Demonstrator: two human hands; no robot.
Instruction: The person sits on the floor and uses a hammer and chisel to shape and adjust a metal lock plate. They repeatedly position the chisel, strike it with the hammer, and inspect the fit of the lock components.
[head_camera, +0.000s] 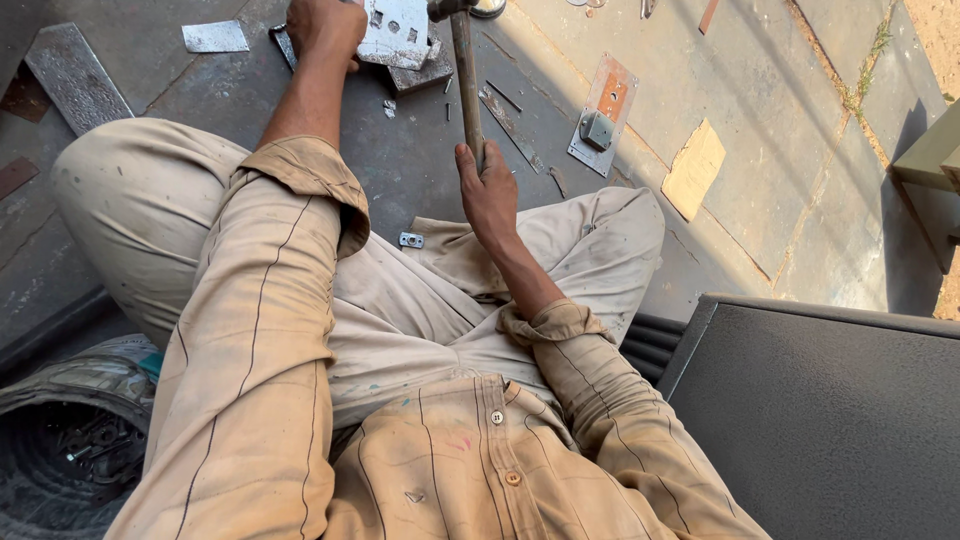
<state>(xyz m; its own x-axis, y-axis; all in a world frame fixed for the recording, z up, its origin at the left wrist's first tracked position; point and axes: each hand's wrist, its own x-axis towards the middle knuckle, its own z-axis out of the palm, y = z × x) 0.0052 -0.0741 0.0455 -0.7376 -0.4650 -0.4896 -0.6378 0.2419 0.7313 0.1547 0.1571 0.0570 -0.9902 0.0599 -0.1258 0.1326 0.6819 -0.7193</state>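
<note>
Hammer (466, 80): wooden handle held in right hand (489, 192), fingers wrapped tight round the lower end of the handle. Head sits at the top edge of view, just above a punched metal plate (397, 32); head partly cut off by the frame, so contact with the plate cannot be confirmed.

Left hand (325, 28) reaches forward and presses down at the left edge of the plate, fingers curled. Whether it grips the plate or only steadies it: cannot tell. Plate rests on a dark block on the floor (760, 150).

Person sits on the floor, legs spread, work between the knees.

Surroundings: hinge bracket (601, 118) on a flat strip to the right of the handle; cardboard scrap (694, 168) further right; small metal clip (411, 240) by the trouser leg; loose sheet offcut (215, 37) upper left; bucket (70, 440) with nuts and bolts lower left; dark panel (830, 420) lower right.

Risks, as judged:
- Left hand lies close beside the strike zone. A blow drifting left would land on the fingers.
- Grip is low on the handle, so a long swing, more force and less control of aim.
- Plate sits on a small block; an off-centre blow could tip or kick it out from under the left hand.
- Plate edges look sharp; a slip could cut the bare hand.
- Loose scraps near the legs could be flung by a glancing hit.
</note>
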